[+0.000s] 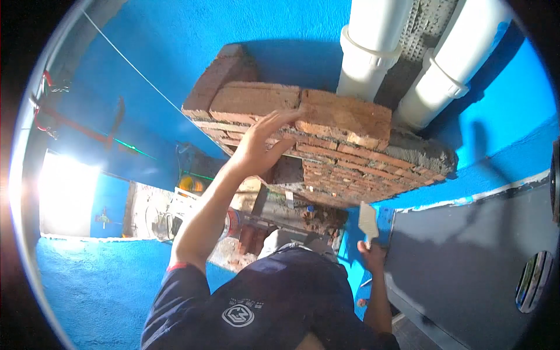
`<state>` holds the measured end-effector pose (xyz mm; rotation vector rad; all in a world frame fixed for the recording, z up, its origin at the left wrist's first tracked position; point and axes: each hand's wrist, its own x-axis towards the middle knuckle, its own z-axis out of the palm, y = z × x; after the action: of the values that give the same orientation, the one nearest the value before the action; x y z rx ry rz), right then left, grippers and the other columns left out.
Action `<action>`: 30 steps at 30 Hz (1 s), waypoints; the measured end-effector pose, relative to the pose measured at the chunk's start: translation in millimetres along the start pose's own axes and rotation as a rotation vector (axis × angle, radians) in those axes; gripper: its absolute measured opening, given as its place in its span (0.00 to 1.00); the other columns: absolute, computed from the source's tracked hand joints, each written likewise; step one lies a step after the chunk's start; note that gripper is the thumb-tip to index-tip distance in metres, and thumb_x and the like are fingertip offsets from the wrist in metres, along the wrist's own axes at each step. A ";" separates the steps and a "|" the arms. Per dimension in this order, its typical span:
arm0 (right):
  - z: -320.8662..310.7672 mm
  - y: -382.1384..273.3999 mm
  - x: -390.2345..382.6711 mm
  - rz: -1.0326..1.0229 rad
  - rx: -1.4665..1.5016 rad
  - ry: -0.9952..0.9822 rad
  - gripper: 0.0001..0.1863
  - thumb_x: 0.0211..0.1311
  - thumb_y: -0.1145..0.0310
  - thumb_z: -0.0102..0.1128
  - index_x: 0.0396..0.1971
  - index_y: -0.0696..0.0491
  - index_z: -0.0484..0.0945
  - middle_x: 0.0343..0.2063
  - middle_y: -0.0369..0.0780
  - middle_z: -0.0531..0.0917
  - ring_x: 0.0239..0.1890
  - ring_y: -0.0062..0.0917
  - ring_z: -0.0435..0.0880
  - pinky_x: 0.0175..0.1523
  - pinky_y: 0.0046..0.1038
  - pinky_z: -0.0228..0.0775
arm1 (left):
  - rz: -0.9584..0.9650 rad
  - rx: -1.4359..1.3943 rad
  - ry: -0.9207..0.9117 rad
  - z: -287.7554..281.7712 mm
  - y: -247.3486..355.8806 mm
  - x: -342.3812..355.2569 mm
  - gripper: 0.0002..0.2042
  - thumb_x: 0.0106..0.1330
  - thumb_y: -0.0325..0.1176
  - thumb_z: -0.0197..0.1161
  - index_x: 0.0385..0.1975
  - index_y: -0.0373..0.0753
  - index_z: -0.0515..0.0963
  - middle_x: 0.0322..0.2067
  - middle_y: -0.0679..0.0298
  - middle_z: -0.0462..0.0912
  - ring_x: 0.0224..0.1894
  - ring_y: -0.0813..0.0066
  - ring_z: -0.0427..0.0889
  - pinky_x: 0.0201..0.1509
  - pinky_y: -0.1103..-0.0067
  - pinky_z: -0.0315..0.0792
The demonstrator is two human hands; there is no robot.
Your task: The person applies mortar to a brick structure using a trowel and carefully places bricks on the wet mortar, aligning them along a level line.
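Observation:
My left hand reaches up to the brick wall, its fingers stretched out over the joint between two bricks in the top course. Nothing is gripped in it. One of these bricks lies left of the joint, and another brick lies to its right. Low at my right side, my right hand is closed round the handle of a trowel, whose pale flat blade points upward. Grey mortar covers the wall's top at the right end.
Two white pipes rise behind the bricks, close to the blue wall. A taut string runs down to the wall's left corner. Loose bricks lie below, near my feet. A dark grey panel stands to the right.

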<state>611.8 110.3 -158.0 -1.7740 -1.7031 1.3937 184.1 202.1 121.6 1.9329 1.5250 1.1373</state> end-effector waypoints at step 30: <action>-78.5 -211.2 59.8 -0.707 -0.733 0.239 0.22 0.63 0.51 0.57 0.20 0.56 0.70 0.19 0.48 0.77 0.23 0.46 0.78 0.25 0.40 0.67 | -1.542 -0.640 0.217 177.9 -168.0 -493.8 0.13 0.65 0.39 0.61 0.45 0.41 0.81 0.39 0.66 0.83 0.40 0.78 0.80 0.40 0.78 0.74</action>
<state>539.5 245.0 18.0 -1.2826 -2.5182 0.2584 198.1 -183.3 -272.0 -0.0267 1.7533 0.8233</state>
